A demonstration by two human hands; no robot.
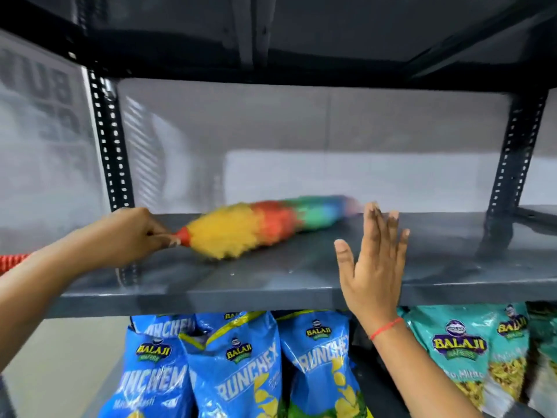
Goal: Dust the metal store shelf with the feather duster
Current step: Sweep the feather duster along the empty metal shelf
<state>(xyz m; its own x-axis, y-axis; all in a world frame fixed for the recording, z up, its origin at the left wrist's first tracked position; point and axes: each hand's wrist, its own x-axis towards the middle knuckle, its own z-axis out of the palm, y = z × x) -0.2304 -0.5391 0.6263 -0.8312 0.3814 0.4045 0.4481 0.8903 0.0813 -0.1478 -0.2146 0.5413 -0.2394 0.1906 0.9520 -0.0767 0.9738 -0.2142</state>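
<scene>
My left hand (129, 233) is clamped on the feather duster (265, 224) at its red collar; the blurred head, banded yellow, red, green and blue, lies on the grey metal shelf (301, 288), pointing right and away from the grip. Right of the duster tip, my right hand (372, 260) hovers open, fingers spread, holding nothing. Below the grip level, blue snack bags (232, 366) and teal snack bags (464, 351) stand upright.

Rainbow feather duster (265, 226) lying blurred on grey metal shelf (301, 285)
</scene>
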